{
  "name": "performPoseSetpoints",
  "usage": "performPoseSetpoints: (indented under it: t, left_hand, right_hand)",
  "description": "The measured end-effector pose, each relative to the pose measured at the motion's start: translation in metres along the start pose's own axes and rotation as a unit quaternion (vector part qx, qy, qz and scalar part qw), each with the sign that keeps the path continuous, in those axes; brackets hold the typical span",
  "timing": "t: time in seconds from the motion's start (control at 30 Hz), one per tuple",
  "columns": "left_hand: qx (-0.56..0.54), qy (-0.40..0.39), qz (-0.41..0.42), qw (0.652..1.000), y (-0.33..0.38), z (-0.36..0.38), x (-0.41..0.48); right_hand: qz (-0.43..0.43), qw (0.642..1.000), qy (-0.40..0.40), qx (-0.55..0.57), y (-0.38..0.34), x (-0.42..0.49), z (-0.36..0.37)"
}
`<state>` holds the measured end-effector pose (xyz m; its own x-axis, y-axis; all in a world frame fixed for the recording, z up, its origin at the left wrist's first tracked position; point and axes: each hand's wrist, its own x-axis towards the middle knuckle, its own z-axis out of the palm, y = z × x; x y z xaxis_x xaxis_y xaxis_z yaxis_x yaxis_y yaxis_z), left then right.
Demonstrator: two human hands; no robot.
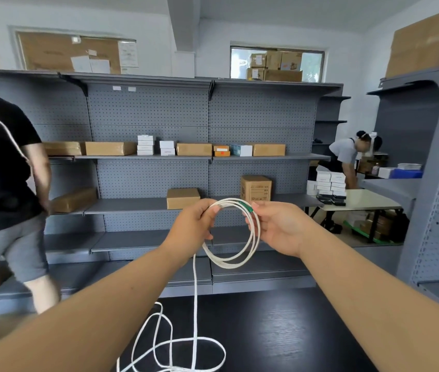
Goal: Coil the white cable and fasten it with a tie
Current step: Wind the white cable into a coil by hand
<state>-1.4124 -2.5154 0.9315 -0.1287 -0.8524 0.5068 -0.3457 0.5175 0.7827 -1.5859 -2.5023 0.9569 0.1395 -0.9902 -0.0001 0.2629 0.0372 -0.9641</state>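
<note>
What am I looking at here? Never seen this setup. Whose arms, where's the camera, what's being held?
There is no machine: a person wears a wide-angle camera on the head, looking forward and down, so the two bare arms coming in from the bottom are their own. The left hand and right hand hold up a few loops of white cable, which has a green piece near the right fingertips. The uncoiled remainder hangs down to loose loops on a black table. No tie is visible on the coil. Behind stand grey pegboard shelves with cardboard boxes, and two other people work at the sides.
</note>
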Motion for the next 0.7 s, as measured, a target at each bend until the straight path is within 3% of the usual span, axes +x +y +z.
performPoseSetpoints:
  t: [0.2, 0.47, 0.7]
  left_hand:
    - [-0.023, 0.013, -0.02, 0.999, -0.003, -0.001, 0.0]
    - [-0.029, 0.032, -0.015, 0.999, -0.004, 0.0, 0.001]
    - [-0.008, 0.04, -0.001, 0.999, 0.0, 0.002, 0.002]
  right_hand:
    - [-0.052, 0.998, 0.031, -0.006, 0.008, 0.001, 0.005]
    - [-0.143, 0.974, 0.054, -0.17, 0.013, -0.001, 0.012]
    - [-0.08, 0.996, 0.042, -0.009, 0.004, -0.005, 0.013]
